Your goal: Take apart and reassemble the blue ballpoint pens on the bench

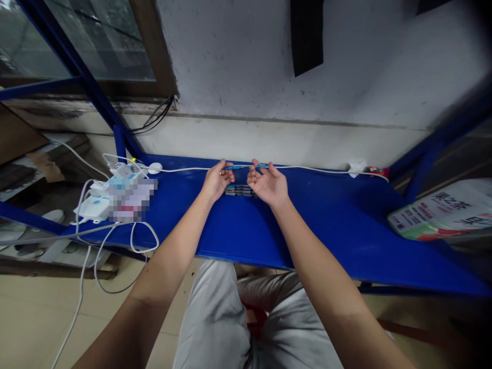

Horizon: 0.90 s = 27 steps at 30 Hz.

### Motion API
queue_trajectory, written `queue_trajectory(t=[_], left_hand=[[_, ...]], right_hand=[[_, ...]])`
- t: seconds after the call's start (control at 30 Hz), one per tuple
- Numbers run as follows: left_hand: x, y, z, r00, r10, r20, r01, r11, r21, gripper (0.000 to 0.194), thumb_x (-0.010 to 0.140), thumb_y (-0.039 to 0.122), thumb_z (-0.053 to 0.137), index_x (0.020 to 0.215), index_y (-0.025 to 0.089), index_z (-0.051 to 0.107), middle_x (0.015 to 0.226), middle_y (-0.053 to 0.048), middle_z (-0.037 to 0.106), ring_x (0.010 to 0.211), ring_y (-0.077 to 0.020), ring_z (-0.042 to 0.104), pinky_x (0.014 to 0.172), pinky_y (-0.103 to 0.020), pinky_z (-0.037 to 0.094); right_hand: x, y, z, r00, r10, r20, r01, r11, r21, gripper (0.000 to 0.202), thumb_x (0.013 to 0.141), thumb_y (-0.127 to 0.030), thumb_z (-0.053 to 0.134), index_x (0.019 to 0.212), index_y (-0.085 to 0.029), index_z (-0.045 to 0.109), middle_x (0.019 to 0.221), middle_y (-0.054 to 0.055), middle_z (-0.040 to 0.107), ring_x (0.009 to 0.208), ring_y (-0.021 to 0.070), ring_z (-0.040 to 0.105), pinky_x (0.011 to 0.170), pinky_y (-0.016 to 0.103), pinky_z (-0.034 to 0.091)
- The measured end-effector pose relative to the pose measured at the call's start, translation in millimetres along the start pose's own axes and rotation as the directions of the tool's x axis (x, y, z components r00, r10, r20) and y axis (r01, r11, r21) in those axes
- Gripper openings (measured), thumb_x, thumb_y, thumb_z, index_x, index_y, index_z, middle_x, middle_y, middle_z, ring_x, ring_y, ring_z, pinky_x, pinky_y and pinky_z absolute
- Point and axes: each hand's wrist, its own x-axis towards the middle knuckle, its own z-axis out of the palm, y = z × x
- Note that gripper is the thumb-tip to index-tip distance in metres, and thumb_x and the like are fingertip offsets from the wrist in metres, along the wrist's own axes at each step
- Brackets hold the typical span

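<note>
My left hand (220, 180) pinches one end of a slim blue pen (233, 167), raised level above the shelf. At its other end, the fingertips of my right hand (268, 183) close on another blue part (262, 165). A thin darker stretch lies between the two; whether the pen is in one piece I cannot tell. Below, several pens (239, 190) with clear barrels and dark and blue parts lie side by side on the blue shelf (246, 225), partly covered by my right hand.
On the left sit a white power strip (94, 206) with plugs and looped cables (144, 241), beside a blurred packet (134, 201). A white cable (307, 167) runs along the wall. At right lie a printed bag (442, 210) and a crumpled white piece (357, 168).
</note>
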Motion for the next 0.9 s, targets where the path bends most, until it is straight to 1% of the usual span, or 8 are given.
queue_trajectory(t=[0.1, 0.17, 0.3, 0.43, 0.53, 0.6, 0.77, 0.9], left_hand=[[3, 0, -3.5, 0.999, -0.036, -0.008, 0.036, 0.999, -0.022, 0.035, 0.096, 0.052, 0.067, 0.097, 0.018, 0.076, 0.064, -0.005, 0.064, 0.066, -0.0196, 0.066, 0.075, -0.038, 0.056], [3, 0, -4.2, 0.999, -0.053, 0.005, 0.053, 0.998, -0.023, 0.039, 0.097, 0.054, 0.064, 0.101, 0.017, 0.076, 0.064, -0.006, 0.065, 0.069, -0.0212, 0.068, 0.076, -0.039, 0.057], [1, 3, -0.2, 0.996, -0.079, 0.033, 0.080, 0.997, -0.009, 0.046, 0.100, 0.058, 0.057, 0.100, 0.016, 0.075, 0.065, -0.006, 0.065, 0.062, -0.0179, 0.064, 0.069, -0.035, 0.055], [-5, 7, 6.6, 0.996, -0.087, 0.033, 0.086, 0.995, 0.041, 0.049, 0.100, 0.061, 0.054, 0.103, 0.016, 0.074, 0.066, -0.005, 0.064, 0.061, -0.0157, 0.062, 0.064, -0.031, 0.054], [-8, 10, 9.2, 0.996, -0.081, 0.025, 0.079, 0.995, 0.065, 0.052, 0.100, 0.062, 0.052, 0.107, 0.016, 0.074, 0.066, -0.004, 0.063, 0.063, -0.0158, 0.062, 0.065, -0.030, 0.054], [-9, 10, 9.2, 0.997, -0.073, 0.028, 0.071, 0.995, 0.068, 0.053, 0.101, 0.062, 0.050, 0.107, 0.015, 0.074, 0.065, -0.004, 0.062, 0.062, -0.0158, 0.062, 0.065, -0.030, 0.054], [-8, 9, 7.5, 0.997, -0.064, 0.052, 0.059, 0.994, 0.094, 0.057, 0.102, 0.064, 0.045, 0.106, 0.016, 0.076, 0.067, -0.006, 0.064, 0.065, -0.0166, 0.063, 0.067, -0.031, 0.055], [-7, 9, 7.4, 0.997, -0.052, 0.063, 0.045, 0.992, 0.115, 0.062, 0.101, 0.067, 0.042, 0.108, 0.015, 0.076, 0.068, -0.007, 0.064, 0.066, -0.0179, 0.064, 0.069, -0.033, 0.056]], right_hand=[[-2, -2, 1, 0.999, -0.052, -0.004, 0.052, 0.997, -0.058, 0.049, 0.104, -0.052, 0.041, 0.131, -0.020, 0.067, 0.109, 0.017, 0.072, 0.101, 0.0296, 0.065, 0.083, 0.046, 0.052], [-3, -2, 1, 0.998, -0.050, -0.022, 0.049, 0.998, -0.036, 0.046, 0.104, -0.049, 0.043, 0.129, -0.019, 0.068, 0.109, 0.018, 0.072, 0.103, 0.0305, 0.064, 0.084, 0.047, 0.051], [-2, 0, 1, 0.992, 0.081, -0.095, -0.058, 0.972, 0.230, 0.042, 0.102, -0.050, 0.044, 0.113, -0.019, 0.070, 0.099, 0.017, 0.069, 0.098, 0.0293, 0.062, 0.084, 0.047, 0.051], [-3, 0, 3, 0.980, 0.192, -0.041, -0.132, 0.798, 0.589, 0.027, 0.099, -0.047, 0.051, 0.096, -0.024, 0.065, 0.088, 0.010, 0.065, 0.088, 0.0247, 0.059, 0.079, 0.041, 0.050], [-3, 1, 6, 0.978, 0.208, 0.005, -0.149, 0.688, 0.710, 0.017, 0.096, -0.041, 0.055, 0.092, -0.026, 0.063, 0.082, 0.007, 0.061, 0.083, 0.0231, 0.057, 0.076, 0.040, 0.049], [-3, 3, 6, 0.978, 0.210, -0.001, -0.149, 0.699, 0.699, 0.019, 0.096, -0.043, 0.055, 0.091, -0.026, 0.062, 0.082, 0.008, 0.061, 0.084, 0.0242, 0.057, 0.077, 0.041, 0.049], [-3, 9, 7, 0.988, 0.146, -0.054, -0.093, 0.833, 0.545, 0.033, 0.096, -0.057, 0.052, 0.094, -0.026, 0.064, 0.085, 0.010, 0.062, 0.093, 0.0284, 0.058, 0.081, 0.047, 0.048], [-3, 12, 6, 0.993, 0.097, -0.064, -0.048, 0.845, 0.533, 0.033, 0.095, -0.057, 0.053, 0.095, -0.026, 0.065, 0.084, 0.011, 0.061, 0.093, 0.0291, 0.058, 0.082, 0.048, 0.048]])
